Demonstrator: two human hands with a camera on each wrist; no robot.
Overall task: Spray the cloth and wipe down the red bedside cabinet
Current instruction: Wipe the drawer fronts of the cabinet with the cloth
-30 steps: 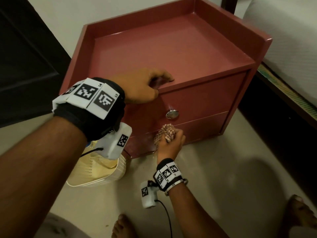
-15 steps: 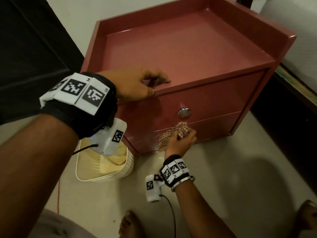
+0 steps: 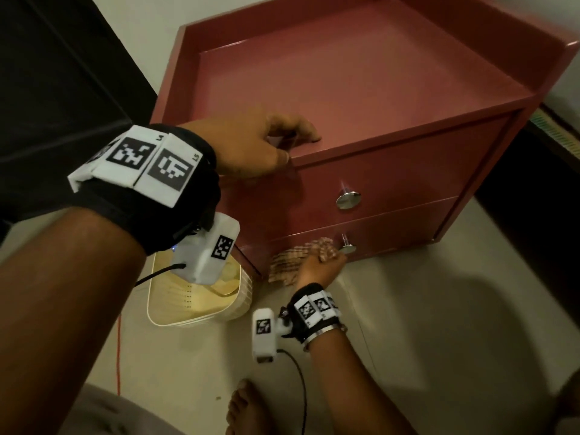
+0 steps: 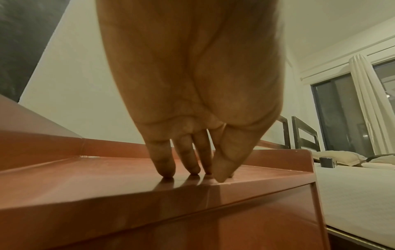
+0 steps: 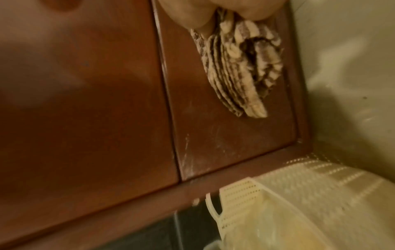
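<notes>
The red bedside cabinet [image 3: 345, 89] stands on the floor with two drawers, each with a metal knob. My left hand [image 3: 266, 142] rests on the front edge of its top; the fingertips [image 4: 164, 167] touch the top [image 4: 96, 182] and hold nothing. My right hand [image 3: 320, 265] grips a bunched checked cloth [image 3: 295, 259] and presses it against the lower drawer front [image 5: 224, 135], just left of the lower knob [image 3: 346, 244]. In the right wrist view the cloth [image 5: 239, 67] hangs from my fingers [image 5: 192, 15]. No spray bottle is in view.
A cream perforated plastic basket [image 3: 201, 312] sits on the floor against the cabinet's left front corner, seen too as the basket [image 5: 299, 194]. The upper knob [image 3: 347, 199] juts out above my right hand. A bed [image 4: 352, 194] flanks the cabinet's right side. My bare foot [image 3: 241, 409] is below.
My right hand has carried the cloth down from the seam under the upper knob onto the lower drawer front. My left hand has stayed on the top's edge.
</notes>
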